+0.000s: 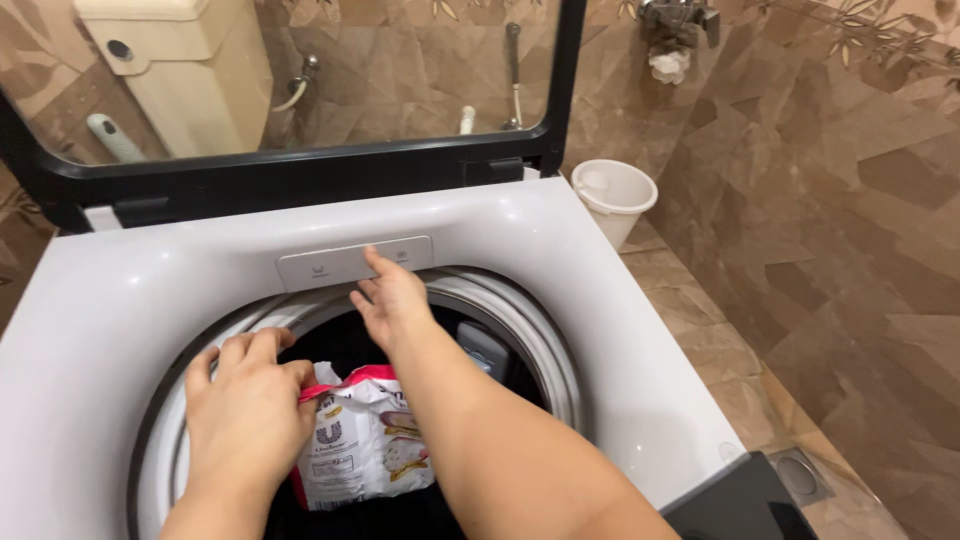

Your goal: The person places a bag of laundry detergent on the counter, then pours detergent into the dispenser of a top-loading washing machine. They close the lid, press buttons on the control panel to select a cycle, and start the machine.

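While I look down into the top-loading washing machine, my left hand is closed on the pink top edge of a detergent pouch, fingers curled over the edge and the thumb side pinching it. That pouch is white with a pink band and hangs over the drum opening, tipped a little to the right, its lower part against the dark inside of the drum. My right hand is held open and holds nothing; its forefinger is stretched out and its tip touches the lower edge of the small grey drawer panel set into the white top deck, just behind the drum opening. My right forearm crosses in front of the pouch and hides its right side.

Around the opening runs a pale metal ring, and inside the drum on the right a dark grey piece shows; I cannot tell what it is. Behind the deck the black-framed glass lid stands raised, and through it I see a cream toilet cistern and a hose on the brown tiled wall. To the right of the machine a white plastic bucket stands on the tiled floor, well apart from my hands, and a floor drain lies near the lower right corner.
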